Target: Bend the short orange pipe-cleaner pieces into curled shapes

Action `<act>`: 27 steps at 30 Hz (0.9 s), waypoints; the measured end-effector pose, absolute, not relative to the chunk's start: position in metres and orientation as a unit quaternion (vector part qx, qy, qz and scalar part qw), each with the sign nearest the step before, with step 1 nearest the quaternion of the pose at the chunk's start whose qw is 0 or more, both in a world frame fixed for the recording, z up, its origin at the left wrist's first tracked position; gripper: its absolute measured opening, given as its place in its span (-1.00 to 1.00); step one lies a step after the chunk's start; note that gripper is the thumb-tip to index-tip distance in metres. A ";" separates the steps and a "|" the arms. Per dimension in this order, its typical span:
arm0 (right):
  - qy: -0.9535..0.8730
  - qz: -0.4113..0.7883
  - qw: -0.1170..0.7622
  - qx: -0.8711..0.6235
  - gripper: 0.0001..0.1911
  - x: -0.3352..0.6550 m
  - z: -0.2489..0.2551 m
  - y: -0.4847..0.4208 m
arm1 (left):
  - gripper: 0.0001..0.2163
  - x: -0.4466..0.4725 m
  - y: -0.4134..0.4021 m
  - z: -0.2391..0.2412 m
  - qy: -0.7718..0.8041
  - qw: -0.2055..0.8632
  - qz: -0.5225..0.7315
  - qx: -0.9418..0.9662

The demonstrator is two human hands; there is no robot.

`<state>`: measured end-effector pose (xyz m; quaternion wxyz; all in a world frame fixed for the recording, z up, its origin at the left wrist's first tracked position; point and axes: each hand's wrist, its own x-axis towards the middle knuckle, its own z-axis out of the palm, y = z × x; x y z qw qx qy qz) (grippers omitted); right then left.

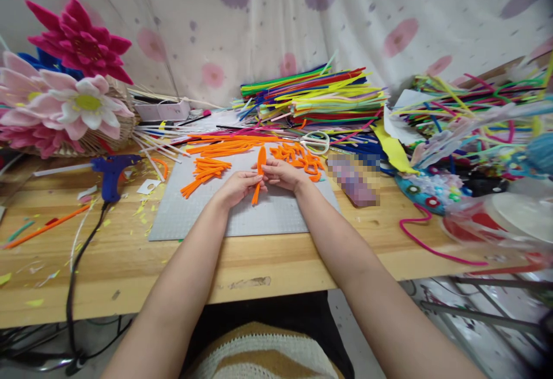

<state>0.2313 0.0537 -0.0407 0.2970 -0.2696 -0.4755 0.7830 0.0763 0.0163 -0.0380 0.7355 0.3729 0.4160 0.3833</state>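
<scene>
We see a slim orange fuzzy piece (261,159) held upright over the middle of a grey mat (181,226), its rounded top pointing far and its loose tails toward the near side. The left hand (242,186) pinches it low down; the right hand (281,173) grips it from the right, fingertips close to the left's. If either pinch slackened, we think the strands could spring apart or twist out of line. Just left on the mat lie short orange strips (205,173), and to the right bent orange pieces (298,157), which we judge could snag on each other if brushed. Farther left, a blue glue gun (109,176) rests on the wooden table (268,258); its black cord (69,298) hangs over the near edge, so a tug there might drag it off.
</scene>
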 end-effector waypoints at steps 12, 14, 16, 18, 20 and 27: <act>-0.489 0.737 0.353 -0.305 -0.65 0.229 -0.048 0.052 | -0.92 0.075 0.014 -0.035 0.406 0.758 0.395 0.324; -0.492 0.734 0.350 -0.311 -0.63 0.228 -0.048 0.051 | -0.92 0.076 0.015 -0.033 0.416 0.757 0.390 0.320; -0.499 0.727 0.348 -0.318 -0.63 0.228 -0.048 0.051 | -0.93 0.077 0.015 -0.032 0.420 0.753 0.387 0.328; -0.511 0.713 0.352 -0.327 -0.63 0.227 -0.048 0.052 | -0.92 0.078 0.015 -0.033 0.421 0.741 0.390 0.348; -0.528 0.692 0.359 -0.337 -0.63 0.227 -0.049 0.053 | -0.88 0.079 0.016 -0.037 0.433 0.707 0.397 0.393; -0.582 0.611 0.385 -0.373 -0.62 0.225 -0.050 0.056 | -0.83 0.083 0.016 -0.045 0.569 0.333 0.428 0.618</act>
